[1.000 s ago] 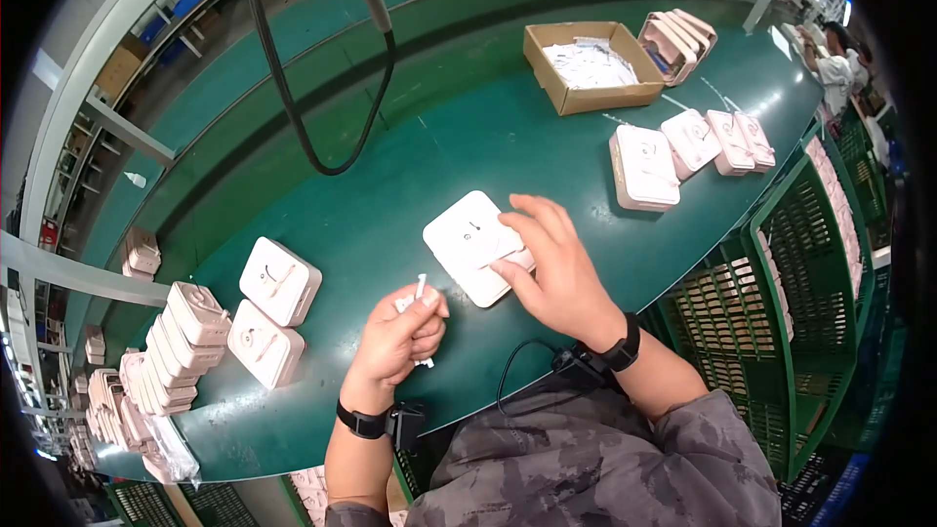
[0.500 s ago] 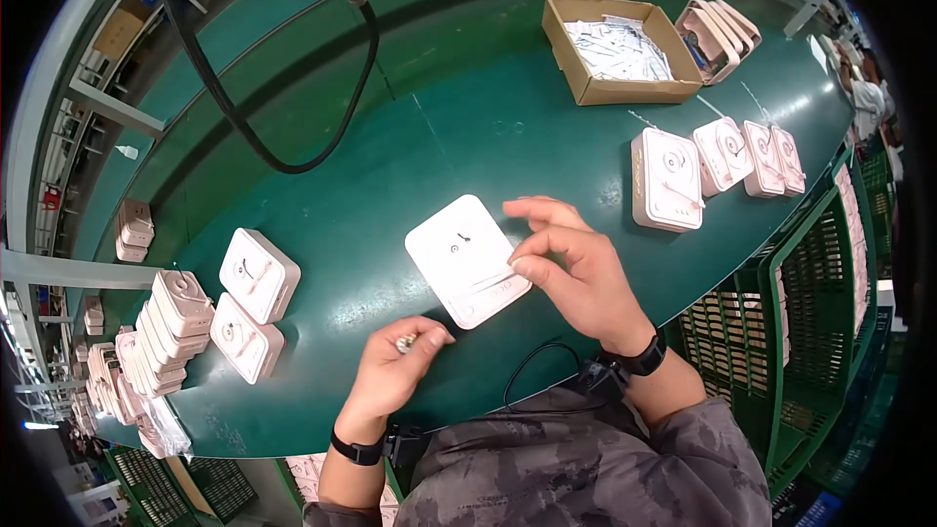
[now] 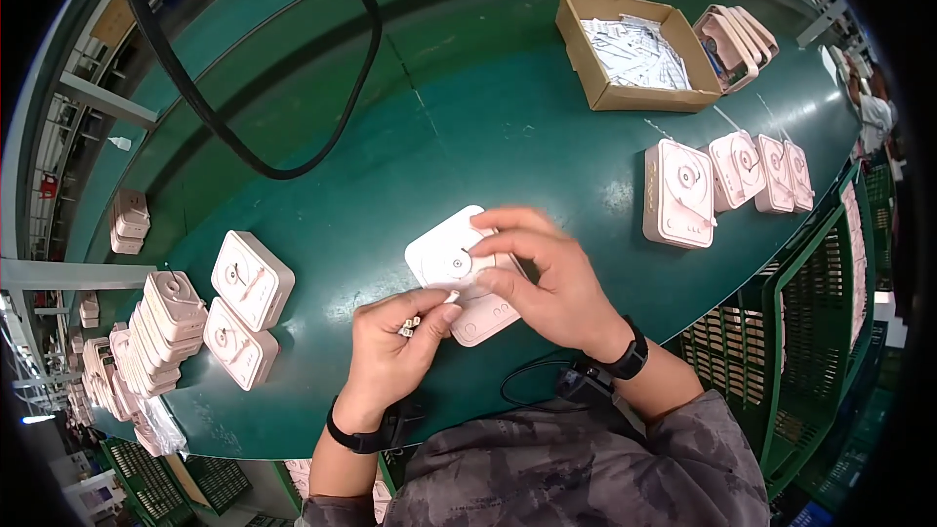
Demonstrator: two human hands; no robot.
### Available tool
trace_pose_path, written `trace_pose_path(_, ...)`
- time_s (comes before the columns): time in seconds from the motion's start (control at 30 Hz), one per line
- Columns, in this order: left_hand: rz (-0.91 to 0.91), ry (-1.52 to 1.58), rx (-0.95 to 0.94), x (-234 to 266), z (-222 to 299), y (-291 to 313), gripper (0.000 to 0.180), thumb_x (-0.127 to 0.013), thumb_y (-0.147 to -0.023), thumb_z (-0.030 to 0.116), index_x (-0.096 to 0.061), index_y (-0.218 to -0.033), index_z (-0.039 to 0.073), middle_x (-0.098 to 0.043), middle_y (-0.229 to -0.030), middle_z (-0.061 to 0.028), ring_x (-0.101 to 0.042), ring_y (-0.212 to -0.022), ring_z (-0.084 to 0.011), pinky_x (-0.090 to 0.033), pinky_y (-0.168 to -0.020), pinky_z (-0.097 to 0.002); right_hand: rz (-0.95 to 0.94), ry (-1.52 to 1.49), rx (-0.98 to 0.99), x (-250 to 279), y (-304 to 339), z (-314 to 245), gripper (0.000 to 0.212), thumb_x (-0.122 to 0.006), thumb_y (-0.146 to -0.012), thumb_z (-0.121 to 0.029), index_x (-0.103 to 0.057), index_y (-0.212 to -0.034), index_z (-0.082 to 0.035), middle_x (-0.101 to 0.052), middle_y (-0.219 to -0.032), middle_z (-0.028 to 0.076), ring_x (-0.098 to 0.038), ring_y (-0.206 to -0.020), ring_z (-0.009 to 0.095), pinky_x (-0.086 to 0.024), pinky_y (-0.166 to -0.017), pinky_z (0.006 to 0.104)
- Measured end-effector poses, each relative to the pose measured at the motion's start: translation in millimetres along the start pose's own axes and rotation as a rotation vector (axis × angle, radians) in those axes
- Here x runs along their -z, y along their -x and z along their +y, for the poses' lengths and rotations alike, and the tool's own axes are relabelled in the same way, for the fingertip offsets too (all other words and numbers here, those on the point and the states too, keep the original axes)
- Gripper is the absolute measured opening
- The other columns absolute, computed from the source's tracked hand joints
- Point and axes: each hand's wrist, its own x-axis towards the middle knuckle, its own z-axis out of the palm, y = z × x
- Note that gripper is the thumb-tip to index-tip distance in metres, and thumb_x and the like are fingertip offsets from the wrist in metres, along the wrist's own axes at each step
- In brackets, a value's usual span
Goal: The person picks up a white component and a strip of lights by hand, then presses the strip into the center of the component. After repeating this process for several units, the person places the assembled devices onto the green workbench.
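In front of me on the bench lies a pale pink, square case with rounded corners, a round dial and small ring marks; a short dark wire sticks up near its dial. My left hand is closed at the case's near left edge. Its thumb and forefinger pinch one small white part, and several more small white parts show between the curled fingers. Over the right half of the case is my right hand, thumb and fingers bent but apart, tips beside the dial. Nothing shows clearly in it.
Similar pink cases lie at left and stand in stacks behind them. More cases sit at right. A cardboard box holds white strips, beside pink frames. A black cable hangs at upper left; green crates stand at right.
My left hand has moved up and right to the case, a white part now at its fingertips. My right hand has shifted left over the dial. The view has moved slightly.
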Motion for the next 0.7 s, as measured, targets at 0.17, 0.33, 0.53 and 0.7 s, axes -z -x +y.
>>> trace_pose_path(0.17,0.107,-0.139,-0.009,1.1,-10.3,-9.8,0.013,-0.076,-0.088,0.005,-0.075,-0.101,0.001,-0.075,-0.085,-0.0127,-0.072,-0.073,-0.0203,-0.055,-0.067,-0.0294,0.064,0.431,0.222,-9.4,-18.2,21.3,0.015,-0.076,-0.083,-0.007,-0.071,-0.097,-0.003,-0.059,-0.132,0.013,-0.052,-0.125,0.033,-0.047,-0.099,0.0395)
trace_pose_path(0.33,0.146,-0.232,-0.113,-1.5,-22.0,-17.2,0.012,-0.074,-0.090,0.003,-0.074,-0.101,-0.002,-0.074,-0.087,-0.0112,-0.066,-0.073,-0.0126,-0.052,-0.063,-0.0270,0.046,0.312,0.147,-17.8,-12.2,30.1,0.012,-0.073,-0.084,-0.002,-0.068,-0.094,0.000,-0.057,-0.132,0.015,-0.052,-0.121,0.034,-0.047,-0.097,0.0396)
trace_pose_path(0.53,0.057,-0.206,-0.116,-12.1,-20.4,-8.8,0.014,-0.076,-0.087,0.001,-0.073,-0.100,0.001,-0.075,-0.088,-0.0130,-0.073,-0.076,-0.0223,-0.056,-0.067,-0.0302,-0.041,0.168,0.072,-10.9,4.7,30.5,0.006,-0.068,-0.087,0.000,-0.063,-0.092,0.001,-0.054,-0.137,0.018,-0.050,-0.122,0.036,-0.044,-0.100,0.0400)
trace_pose_path(0.7,0.053,-0.239,-0.208,-20.5,-17.4,-6.9,0.017,-0.076,-0.085,-0.002,-0.074,-0.101,0.002,-0.075,-0.089,-0.0127,-0.073,-0.076,-0.0226,-0.057,-0.066,-0.0304,-0.057,0.191,0.093,-6.5,9.3,30.8,0.006,-0.066,-0.089,-0.001,-0.063,-0.093,0.001,-0.052,-0.139,0.019,-0.049,-0.124,0.036,-0.043,-0.102,0.0405)
